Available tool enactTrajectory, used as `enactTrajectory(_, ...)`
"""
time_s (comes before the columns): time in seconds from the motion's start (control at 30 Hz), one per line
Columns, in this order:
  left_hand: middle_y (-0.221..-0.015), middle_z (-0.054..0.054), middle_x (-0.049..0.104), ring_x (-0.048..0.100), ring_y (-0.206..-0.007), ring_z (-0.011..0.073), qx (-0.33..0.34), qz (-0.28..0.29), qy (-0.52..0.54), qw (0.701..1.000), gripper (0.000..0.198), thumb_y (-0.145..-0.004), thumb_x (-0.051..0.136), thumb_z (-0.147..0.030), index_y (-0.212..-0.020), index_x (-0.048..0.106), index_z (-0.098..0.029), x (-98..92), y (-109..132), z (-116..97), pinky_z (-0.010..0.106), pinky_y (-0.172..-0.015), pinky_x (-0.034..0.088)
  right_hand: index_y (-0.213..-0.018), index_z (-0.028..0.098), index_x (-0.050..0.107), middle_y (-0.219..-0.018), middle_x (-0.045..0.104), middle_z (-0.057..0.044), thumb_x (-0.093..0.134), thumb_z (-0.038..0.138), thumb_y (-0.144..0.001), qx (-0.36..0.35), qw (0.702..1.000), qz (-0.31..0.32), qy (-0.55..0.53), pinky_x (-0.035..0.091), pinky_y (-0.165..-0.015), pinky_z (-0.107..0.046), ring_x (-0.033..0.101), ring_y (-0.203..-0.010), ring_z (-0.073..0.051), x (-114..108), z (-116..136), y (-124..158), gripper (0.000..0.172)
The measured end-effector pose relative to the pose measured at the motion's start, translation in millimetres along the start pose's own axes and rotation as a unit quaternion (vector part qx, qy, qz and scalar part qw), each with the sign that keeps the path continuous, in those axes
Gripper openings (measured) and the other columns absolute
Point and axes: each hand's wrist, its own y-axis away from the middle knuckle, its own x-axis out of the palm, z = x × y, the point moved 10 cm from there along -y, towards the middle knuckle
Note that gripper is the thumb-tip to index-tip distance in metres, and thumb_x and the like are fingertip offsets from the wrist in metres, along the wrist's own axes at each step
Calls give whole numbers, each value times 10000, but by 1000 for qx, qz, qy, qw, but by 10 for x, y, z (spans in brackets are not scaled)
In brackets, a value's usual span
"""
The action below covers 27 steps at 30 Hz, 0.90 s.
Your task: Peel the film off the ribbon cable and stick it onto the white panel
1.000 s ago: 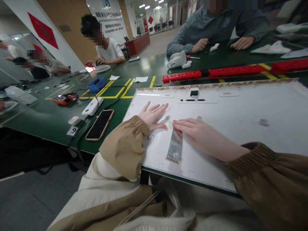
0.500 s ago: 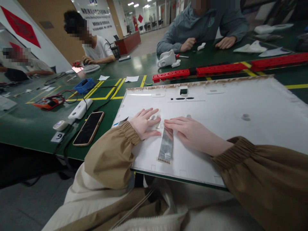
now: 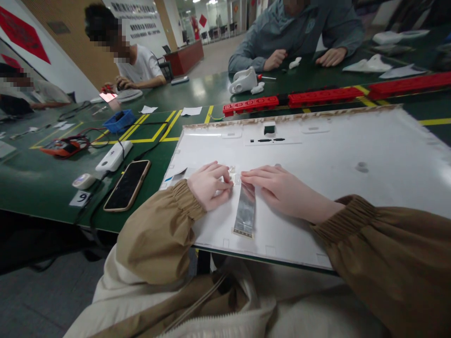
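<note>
A silver flat ribbon cable point(image 3: 244, 212) with a row of contacts at its near end lies on a large white panel point(image 3: 299, 234). My right hand point(image 3: 278, 188) rests flat, its fingertips held together over the cable's far end. Just left of it, my left hand point(image 3: 213, 185) has its fingers curled in, thumb and fingertips drawn together at the edge of a small clear film piece point(image 3: 233, 175). Whether that film is between the fingertips cannot be made out. A dark-and-white flap point(image 3: 181, 173) shows at the panel's left edge, beside my left sleeve.
On the green table to the left are a phone point(image 3: 127, 186), a white power strip point(image 3: 114, 156), a blue bin point(image 3: 120, 121) and an orange meter point(image 3: 63, 146) with cables. Red strips point(image 3: 324, 97) lie beyond the panel. Across the table sits a person in grey point(image 3: 296, 37).
The fingers of my left hand, spread before, have curled together beside the clear film. My right hand keeps its place on the cable. The whole view has shifted slightly.
</note>
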Motion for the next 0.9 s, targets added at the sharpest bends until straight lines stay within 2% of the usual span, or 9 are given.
enactTrajectory(0.13, -843, 70, 624, 582, -884, 212, 15, 7, 60, 998, 246, -799, 466, -240, -822, 703, -179, 19, 0, 28, 399, -813, 493, -1152, 191, 567, -1242, 575, -37, 378, 71, -848, 5, 1000, 0, 4, 414, -916, -380, 505, -1099, -187, 5, -3, -7, 378)
enactTrajectory(0.27, -857, 71, 626, 585, -778, 176, -1, -43, 96, 994, 253, -825, 458, -264, -826, 697, -180, -39, 28, 100, 361, -733, 503, -1193, 182, 534, -1237, 576, -52, 369, 98, -868, 8, 1000, 3, 6, 413, -933, -394, 508, -1106, -192, 7, 4, -11, 375)
enactTrajectory(0.33, -924, 76, 622, 588, -794, 169, -17, -72, 81, 994, 252, -836, 450, -263, -889, 684, -187, -78, 36, 139, 356, -744, 498, -1259, 179, 473, -1268, 550, -64, 371, 109, -870, 15, 1000, 0, 0, 409, -951, -394, 501, -1129, -192, -7, -1, -8, 409)
enactTrajectory(0.43, -1075, 106, 594, 579, -941, 198, -42, -90, 29, 995, 317, -869, 413, -274, -1106, 596, -169, -89, 19, 183, 377, -810, 484, -1321, 171, 390, -1323, 495, -77, 389, 100, -852, 33, 999, -25, -10, 406, -968, -376, 488, -1161, -187, -79, -19, 3, 474)
enactTrajectory(0.53, -1200, 141, 551, 537, -1064, 248, -51, -38, -17, 998, 432, -888, 424, -360, -1235, 485, -110, 55, -26, 196, 430, -898, 449, -1317, 177, 385, -1326, 489, -73, 399, 71, -833, 43, 997, -65, -9, 401, -980, -361, 483, -1171, -181, -183, -24, 19, 497)
enactTrajectory(0.67, -1270, 134, 521, 504, -1135, 265, -49, 32, -28, 998, 469, -886, 435, -395, -1242, 478, -94, 244, -26, 194, 490, -1001, 361, -1306, 198, 393, -1306, 506, -66, 401, 54, -826, 43, 995, -88, -15, 411, -972, -375, 497, -1158, -187, -249, -30, 32, 501)
enactTrajectory(0.77, -1243, 116, 545, 501, -1144, 261, -55, 34, -21, 998, 444, -877, 442, -380, -1223, 503, -109, 240, -3, 197, 499, -1006, 353, -1274, 212, 427, -1266, 535, -72, 414, 62, -822, 36, 995, -89, -35, 429, -953, -398, 519, -1126, -201, -241, -44, 28, 476)
enactTrajectory(0.9, -1133, 122, 599, 561, -1036, 251, -37, 25, -4, 999, 409, -855, 455, -351, -1150, 564, -90, 183, -3, 137, 466, -959, 405, -1225, 197, 473, -1225, 555, -79, 419, 60, -819, 35, 994, -83, -66, 449, -935, -386, 537, -1095, -197, -200, -71, 22, 432)
